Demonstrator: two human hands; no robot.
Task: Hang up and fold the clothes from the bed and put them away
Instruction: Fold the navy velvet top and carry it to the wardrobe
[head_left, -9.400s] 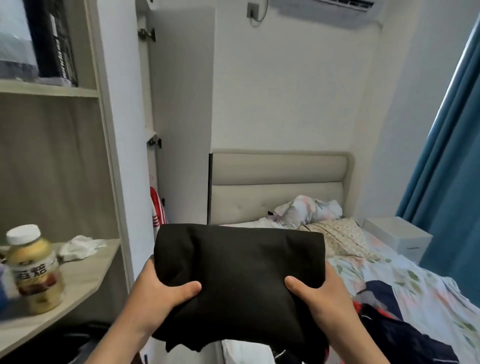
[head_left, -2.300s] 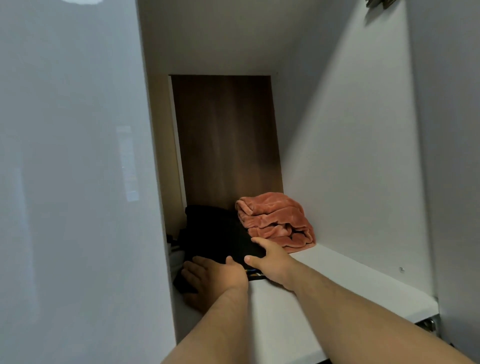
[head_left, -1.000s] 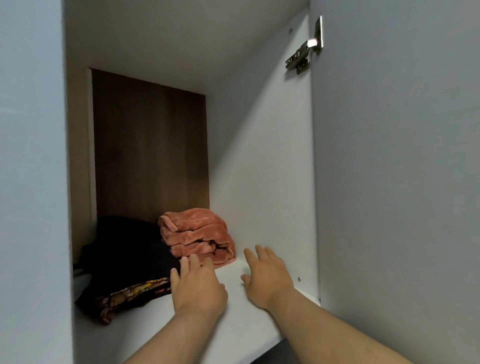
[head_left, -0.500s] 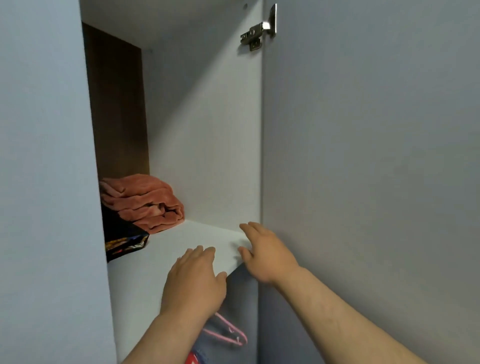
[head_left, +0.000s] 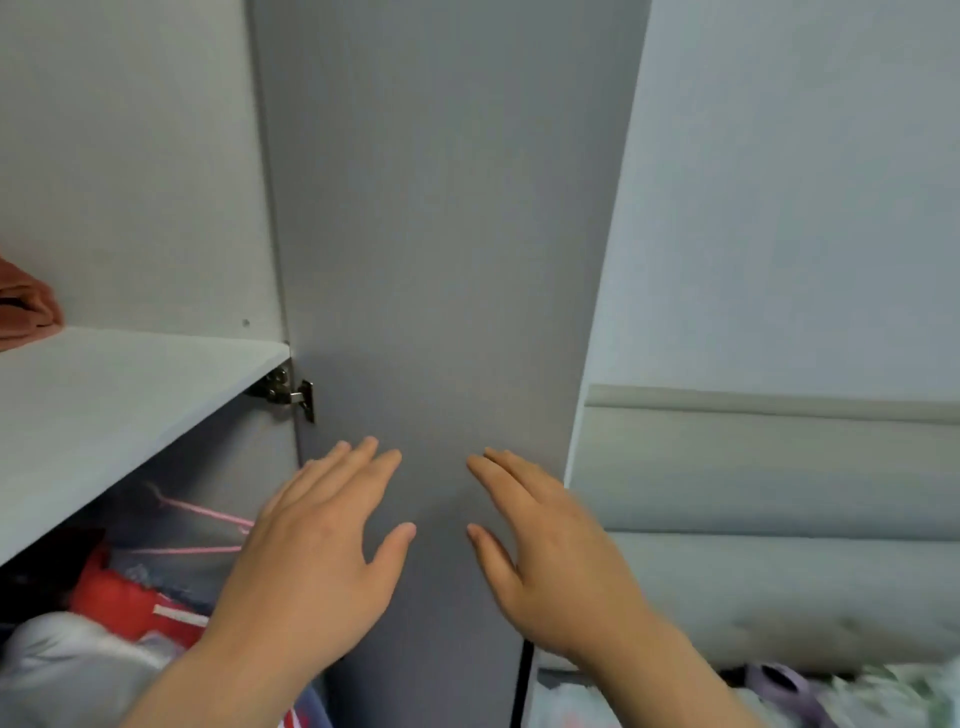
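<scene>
Grey door (head_left: 441, 234) of the wardrobe fills the middle and stands open. A metal hinge (head_left: 284, 392) joins it to the cabinet just under the right end of a white shelf (head_left: 114, 395).

Both hands are raised in front of the lower part of the door, backs toward the camera, holding nothing. The left hand (head_left: 317, 551) has its fingers straight and slightly spread, thumb out to the right. The right hand (head_left: 550, 551) mirrors it, fingers straight, thumb out to the left. The two are near each other but apart. Whether the fingertips touch the door cannot be told.

At the far left edge a folded rust-coloured cloth (head_left: 23, 306) lies on the shelf. Under the shelf, pink hangers (head_left: 202, 512) show beside a red garment (head_left: 114, 597) and a pale grey garment (head_left: 67, 660).

Right of the door, a padded beige headboard (head_left: 779, 519) stands against a white wall (head_left: 805, 182). Below it the flowered bedding (head_left: 893, 691) is blurred.
</scene>
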